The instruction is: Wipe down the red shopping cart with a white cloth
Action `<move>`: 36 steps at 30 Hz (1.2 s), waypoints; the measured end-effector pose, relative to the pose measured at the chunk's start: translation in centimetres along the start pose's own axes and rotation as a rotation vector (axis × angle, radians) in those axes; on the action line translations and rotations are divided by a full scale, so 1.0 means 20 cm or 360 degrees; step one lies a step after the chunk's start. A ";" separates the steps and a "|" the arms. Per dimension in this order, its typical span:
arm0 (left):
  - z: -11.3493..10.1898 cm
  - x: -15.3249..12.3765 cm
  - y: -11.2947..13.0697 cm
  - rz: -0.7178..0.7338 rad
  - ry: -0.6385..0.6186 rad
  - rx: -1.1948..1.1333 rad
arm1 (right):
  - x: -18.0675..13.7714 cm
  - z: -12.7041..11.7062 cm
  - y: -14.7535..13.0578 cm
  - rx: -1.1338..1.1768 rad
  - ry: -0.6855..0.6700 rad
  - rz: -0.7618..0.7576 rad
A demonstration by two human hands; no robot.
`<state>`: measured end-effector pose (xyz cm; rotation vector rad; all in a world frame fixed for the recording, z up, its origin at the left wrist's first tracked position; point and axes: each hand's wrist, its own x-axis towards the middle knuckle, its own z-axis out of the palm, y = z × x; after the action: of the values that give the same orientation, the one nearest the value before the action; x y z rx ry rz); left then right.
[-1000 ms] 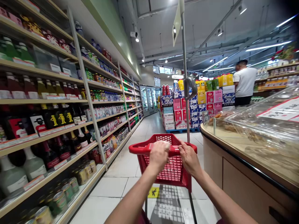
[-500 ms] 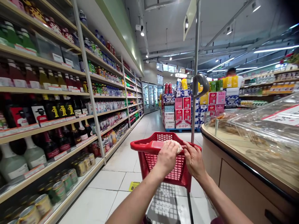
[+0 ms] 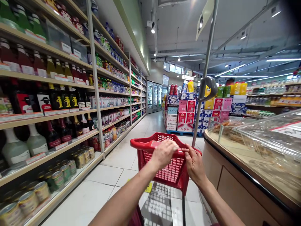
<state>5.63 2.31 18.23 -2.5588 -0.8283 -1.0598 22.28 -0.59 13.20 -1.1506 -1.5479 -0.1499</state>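
A red plastic shopping cart [image 3: 154, 164] with a lattice basket stands in front of me. My left hand [image 3: 162, 154] lies over the middle of its red handle [image 3: 138, 143], fingers closed on a white cloth or wad of tissue [image 3: 175, 147]. Only a bit of the wad shows past the fingertips; the palm hides the rest. Farther right, my right hand [image 3: 194, 163] is curled over the handle's right end, thumb toward the near side. A small gap separates the two hands.
Shelves of bottles and cans [image 3: 56, 138] line the left side. A curved counter [image 3: 231, 185] with clear covers stands close on the right. Ahead are stacked drink cartons [image 3: 185, 114] and glass-door coolers [image 3: 154, 94]. A grey pole [image 3: 207, 62] rises beyond the cart.
My left hand has slid left along the handle with the white wad, widening the gap to my right hand. The right hand stays on the handle. The surroundings have shifted somewhat in view.
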 end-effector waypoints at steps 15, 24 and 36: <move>-0.10 -0.09 -0.19 -0.0547 0.0147 0.0059 | -0.04 0.02 0.00 -0.0075 0.0041 -0.0138; 0.02 0.01 0.02 0.0071 -0.0069 0.0044 | -0.06 0.04 0.00 -0.0152 0.0082 -0.0211; -0.02 -0.01 -0.03 0.0109 -0.0113 0.0039 | -0.08 0.07 -0.02 -0.0150 0.0101 -0.0249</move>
<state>4.95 2.57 18.38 -2.5980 -0.7599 -0.9384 20.85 -0.89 11.54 -1.0870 -1.5877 -0.3639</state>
